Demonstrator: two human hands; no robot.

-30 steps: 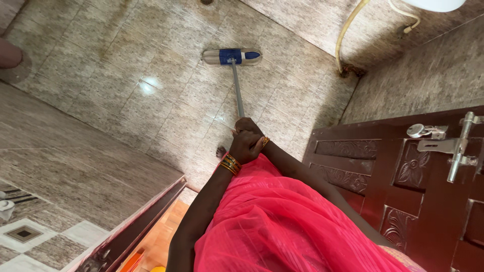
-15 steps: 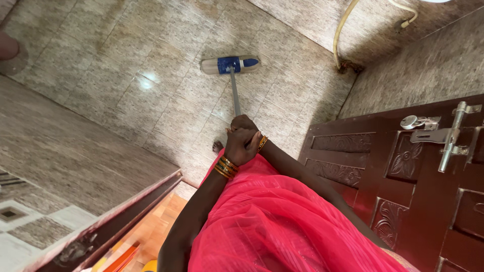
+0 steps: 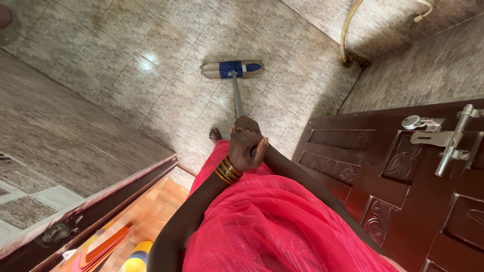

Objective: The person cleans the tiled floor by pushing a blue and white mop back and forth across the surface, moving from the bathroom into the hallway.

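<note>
Mop (image 3: pixel 232 69) head lies flat on the tiled floor (image 3: pixel 151 95); left hand (image 3: pixel 245 150) and right hand (image 3: pixel 247 124), fingers closed, grip its handle.

No packages, labels, signs or screens in view. Nothing readable either: no printed panel or display anywhere in the frame, from 12 o'clock round to 6 o'clock.
</note>
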